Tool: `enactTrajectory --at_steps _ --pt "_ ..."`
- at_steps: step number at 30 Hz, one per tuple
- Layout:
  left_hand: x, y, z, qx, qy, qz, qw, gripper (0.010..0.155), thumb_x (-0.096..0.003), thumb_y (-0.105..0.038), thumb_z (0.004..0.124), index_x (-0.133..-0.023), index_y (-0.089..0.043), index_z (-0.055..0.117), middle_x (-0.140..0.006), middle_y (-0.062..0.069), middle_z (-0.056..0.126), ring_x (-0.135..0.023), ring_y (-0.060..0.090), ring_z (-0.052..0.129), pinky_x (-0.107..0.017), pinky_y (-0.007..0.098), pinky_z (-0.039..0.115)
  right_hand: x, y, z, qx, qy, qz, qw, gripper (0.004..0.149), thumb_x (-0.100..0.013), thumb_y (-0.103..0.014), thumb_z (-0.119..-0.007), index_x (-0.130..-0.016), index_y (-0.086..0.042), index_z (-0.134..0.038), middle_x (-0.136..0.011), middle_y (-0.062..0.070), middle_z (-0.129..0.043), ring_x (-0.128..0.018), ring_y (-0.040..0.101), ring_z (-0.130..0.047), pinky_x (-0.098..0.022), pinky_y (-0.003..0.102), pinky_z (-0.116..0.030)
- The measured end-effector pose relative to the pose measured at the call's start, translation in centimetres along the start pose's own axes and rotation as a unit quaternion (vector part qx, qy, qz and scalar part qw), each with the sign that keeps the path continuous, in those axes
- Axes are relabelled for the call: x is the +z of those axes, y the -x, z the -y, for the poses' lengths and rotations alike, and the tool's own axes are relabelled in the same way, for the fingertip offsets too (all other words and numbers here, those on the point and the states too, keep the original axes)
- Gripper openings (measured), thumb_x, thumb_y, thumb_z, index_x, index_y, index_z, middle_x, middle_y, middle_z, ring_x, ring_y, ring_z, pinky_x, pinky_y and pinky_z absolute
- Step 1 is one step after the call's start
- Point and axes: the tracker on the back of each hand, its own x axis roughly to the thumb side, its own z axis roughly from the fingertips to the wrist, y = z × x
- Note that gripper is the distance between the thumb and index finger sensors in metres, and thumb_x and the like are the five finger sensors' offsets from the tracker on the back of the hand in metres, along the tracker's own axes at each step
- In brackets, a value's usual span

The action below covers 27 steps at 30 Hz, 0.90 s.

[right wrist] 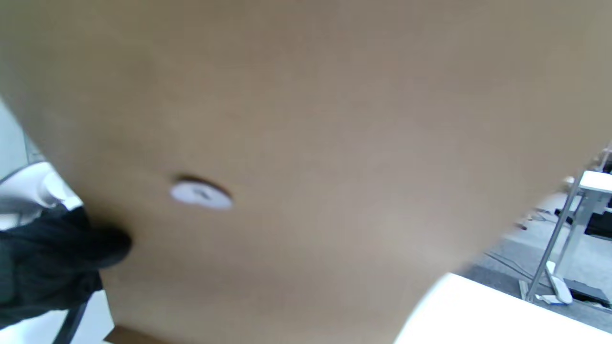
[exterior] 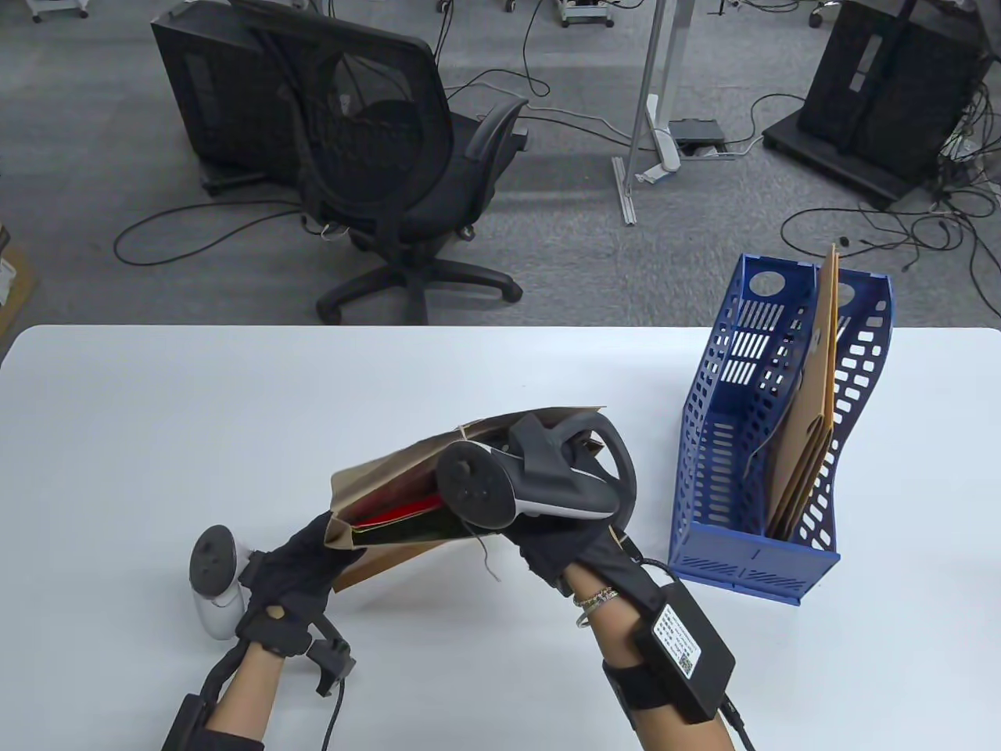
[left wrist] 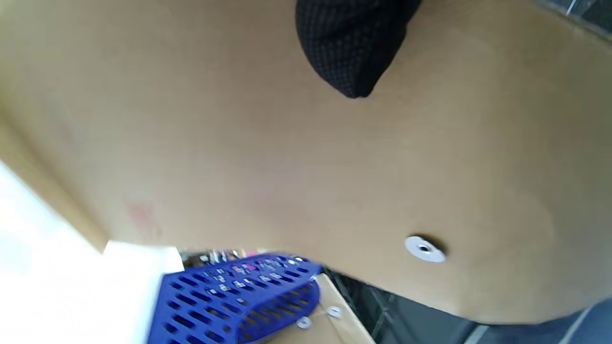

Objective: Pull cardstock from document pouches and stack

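Currently we list a brown paper pouch (exterior: pixel 407 477) held above the white table (exterior: pixel 156 438), tilted, with its open mouth facing the camera in the table view. Inside the mouth we see red cardstock (exterior: pixel 399 512) lying against a dark sheet; neither has left the pouch.

Our left hand (exterior: pixel 301 559) grips the pouch at its lower left corner, fingers wrapped round the edge of the mouth. From the left wrist view, one black gloved fingertip (left wrist: pixel 351 52) presses flat on the brown pouch face, near a white round fastener (left wrist: pixel 424 248).

Our right hand (exterior: pixel 563 547) is under the right side of the pouch, mostly hidden by the grey tracker (exterior: pixel 539 477) on its back. We cannot tell how its fingers lie. The right wrist view is filled with the brown pouch face (right wrist: pixel 334 143) and another white fastener (right wrist: pixel 201 195).

To the right on the table stands a blue perforated file holder (exterior: pixel 751 469), upright, well apart from the hands. Further brown pouches (exterior: pixel 809 415) stand in it, leaning against its divider.

Beyond the table edge we note a black office chair (exterior: pixel 391 164) on grey carpet.
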Motion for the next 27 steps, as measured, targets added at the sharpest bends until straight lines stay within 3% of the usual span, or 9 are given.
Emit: enactTrajectory --at_steps 2,4,9,14,17,19,21,23,27 --pt "0.2 0.4 -0.2 -0.046 0.001 -0.005 0.999 0.046 -0.0461 -0.033 0.085 -0.091 -0.037 0.080 -0.093 -0.008 0.094 -0.085 0.017 0.095 -0.064 0.046 0.075 0.6 0.2 1.4 -0.007 0.013 -0.005 1.000 0.040 -0.049 -0.035 -0.078 -0.084 -0.025 -0.093 -0.081 0.002 -0.100 -0.075 0.025 -0.098 -0.061 0.043 -0.078" --pt "0.2 0.7 -0.3 -0.026 -0.011 -0.009 1.000 0.045 -0.0462 -0.032 0.085 -0.090 -0.036 0.081 -0.093 -0.007 0.094 -0.085 0.017 0.095 -0.064 0.046 0.075 1.3 0.6 2.8 0.000 0.043 -0.021 0.999 0.040 -0.049 -0.035 -0.077 -0.085 -0.026 -0.092 -0.083 0.002 -0.099 -0.076 0.026 -0.097 -0.061 0.043 -0.077" --pt "0.4 0.6 -0.8 -0.006 -0.028 -0.010 1.000 0.044 -0.0469 -0.032 0.083 -0.091 -0.035 0.080 -0.091 -0.005 0.095 -0.081 0.018 0.097 -0.060 0.045 0.077 4.5 1.9 6.7 0.019 0.219 -0.107 0.970 0.042 -0.051 -0.034 -0.076 -0.091 -0.028 -0.087 -0.085 0.004 -0.097 -0.073 0.028 -0.099 -0.051 0.042 -0.084" --pt "0.7 0.9 -1.7 0.022 -0.054 -0.019 0.998 0.045 -0.0479 -0.033 0.082 -0.093 -0.032 0.077 -0.088 -0.003 0.097 -0.075 0.019 0.099 -0.056 0.043 0.080 9.3 3.8 9.0 0.017 0.438 -0.215 0.873 0.046 -0.054 -0.033 -0.073 -0.100 -0.036 -0.075 -0.091 0.005 -0.092 -0.071 0.028 -0.100 -0.046 0.038 -0.089" --pt "0.8 1.1 -2.1 0.032 -0.059 -0.025 0.997 0.046 -0.0486 -0.033 0.081 -0.095 -0.031 0.075 -0.086 -0.003 0.097 -0.072 0.018 0.101 -0.054 0.041 0.082 11.4 4.5 8.9 0.001 0.512 -0.228 0.828 0.047 -0.055 -0.031 -0.071 -0.102 -0.036 -0.071 -0.094 0.007 -0.088 -0.072 0.029 -0.099 -0.045 0.037 -0.091" --pt "0.9 1.3 -2.3 0.049 -0.066 -0.027 0.996 0.047 -0.0491 -0.033 0.080 -0.096 -0.030 0.074 -0.086 -0.002 0.097 -0.071 0.018 0.101 -0.052 0.040 0.083 12.5 4.9 7.9 0.005 0.538 -0.224 0.813 0.048 -0.055 -0.030 -0.071 -0.102 -0.035 -0.070 -0.095 0.008 -0.086 -0.071 0.030 -0.100 -0.042 0.037 -0.092" --pt "0.9 1.2 -2.5 0.056 -0.070 -0.023 0.996 0.047 -0.0492 -0.034 0.080 -0.096 -0.030 0.074 -0.086 -0.002 0.097 -0.071 0.018 0.101 -0.052 0.040 0.082 12.5 5.2 6.0 0.042 0.528 -0.230 0.816 0.047 -0.054 -0.029 -0.072 -0.101 -0.034 -0.072 -0.095 0.008 -0.085 -0.068 0.030 -0.101 -0.040 0.036 -0.093" --pt "1.0 1.0 -2.7 0.056 -0.075 -0.020 0.995 0.047 -0.0495 -0.034 0.080 -0.096 -0.031 0.074 -0.086 -0.003 0.097 -0.071 0.018 0.102 -0.052 0.040 0.083 11.9 5.8 3.1 0.093 0.494 -0.255 0.826 0.048 -0.054 -0.030 -0.071 -0.101 -0.036 -0.070 -0.096 0.007 -0.084 -0.070 0.029 -0.100 -0.041 0.035 -0.094" --pt "1.2 0.7 -3.3 0.075 -0.090 -0.011 0.993 0.046 -0.0498 -0.035 0.079 -0.096 -0.030 0.074 -0.085 -0.003 0.097 -0.071 0.017 0.102 -0.053 0.040 0.083 9.8 7.1 -4.6 0.089 0.406 -0.257 0.872 0.048 -0.053 -0.029 -0.072 -0.100 -0.036 -0.070 -0.096 0.007 -0.083 -0.071 0.029 -0.100 -0.042 0.036 -0.093"
